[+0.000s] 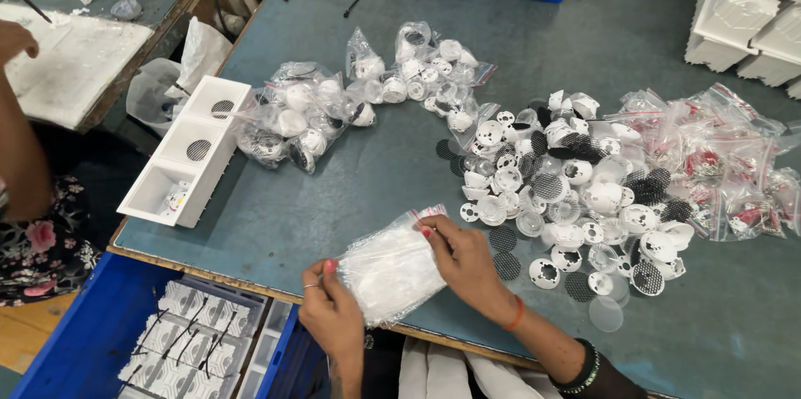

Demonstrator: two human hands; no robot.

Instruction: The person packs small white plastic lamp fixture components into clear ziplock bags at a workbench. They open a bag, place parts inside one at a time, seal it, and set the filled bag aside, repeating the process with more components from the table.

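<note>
Both my hands hold a clear zip bag (385,268) stuffed with white material, at the near edge of the teal table (334,199). My left hand (332,310) grips its lower left corner. My right hand (465,261) pinches the bag's top edge by the red zip strip. Right of my hands lies a heap of small white round plastic parts (567,190), black mesh discs and clear lenses.
Bagged white parts (300,115) lie in the table's middle. A white three-cell tray (188,149) sits at the left edge. Small red-striped bags (726,165) pile at right. Blue crates stand at front left (100,332) and at the far edge. Another person's arm (21,140) is at left.
</note>
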